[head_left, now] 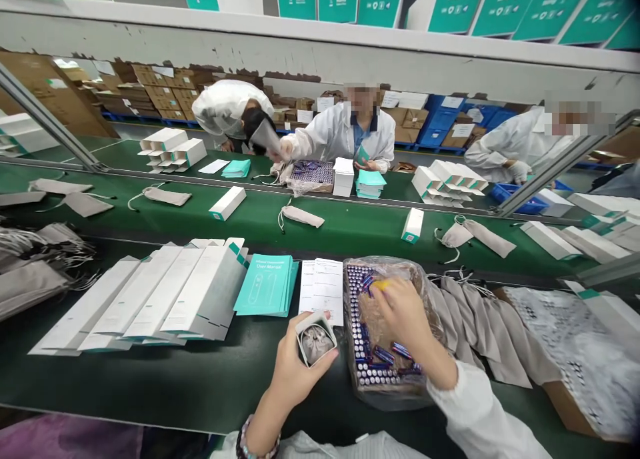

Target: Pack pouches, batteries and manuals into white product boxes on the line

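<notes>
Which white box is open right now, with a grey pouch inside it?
The box held in the left hand: its end is open and a grey pouch shows inside. The boxes on the belt lie closed.

green bench (150,379) | flat cartons (150,299) | manuals (265,285) | leaflets (323,289) | probably batteries (357,339)

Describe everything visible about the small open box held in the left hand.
The box is a small white carton, apparently card, held upright in the left hand with its open end facing the camera. A grey drawstring pouch is tucked inside, filling it. The thumb presses its near side. It hovers over the dark green table, just left of the bagged tray of batteries.
</notes>
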### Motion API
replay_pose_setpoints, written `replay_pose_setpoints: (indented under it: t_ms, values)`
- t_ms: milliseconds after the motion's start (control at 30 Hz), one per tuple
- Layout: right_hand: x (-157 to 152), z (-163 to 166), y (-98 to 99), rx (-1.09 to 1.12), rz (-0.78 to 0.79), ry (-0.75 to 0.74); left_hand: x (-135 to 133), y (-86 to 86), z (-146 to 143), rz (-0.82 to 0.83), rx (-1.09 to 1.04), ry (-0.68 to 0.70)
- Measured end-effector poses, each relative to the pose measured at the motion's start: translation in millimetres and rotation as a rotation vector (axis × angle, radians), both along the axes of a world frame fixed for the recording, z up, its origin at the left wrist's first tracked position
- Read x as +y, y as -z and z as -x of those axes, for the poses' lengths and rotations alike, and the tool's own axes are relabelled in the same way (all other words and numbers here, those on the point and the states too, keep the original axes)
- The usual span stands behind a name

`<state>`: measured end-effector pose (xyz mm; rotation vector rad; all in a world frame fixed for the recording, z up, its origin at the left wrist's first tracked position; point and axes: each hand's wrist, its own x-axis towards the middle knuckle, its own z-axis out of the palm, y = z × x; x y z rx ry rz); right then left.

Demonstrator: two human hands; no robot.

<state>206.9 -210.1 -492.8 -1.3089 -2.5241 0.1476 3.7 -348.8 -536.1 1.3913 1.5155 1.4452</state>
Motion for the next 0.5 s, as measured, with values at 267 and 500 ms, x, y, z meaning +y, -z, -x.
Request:
replay_pose_setpoints:
  t_ms: [267, 500]
  values:
    - [42.5, 1.3, 70.3, -0.211, 0.109, 0.158, 6.9, 3.0, -1.1, -0.065, 0.003, -0.011]
    - [32.3, -11.0, 39.1, -0.026, 0.107, 0.094, 2.7, 4.9, -3.4, -0.008, -0.039, 0.01]
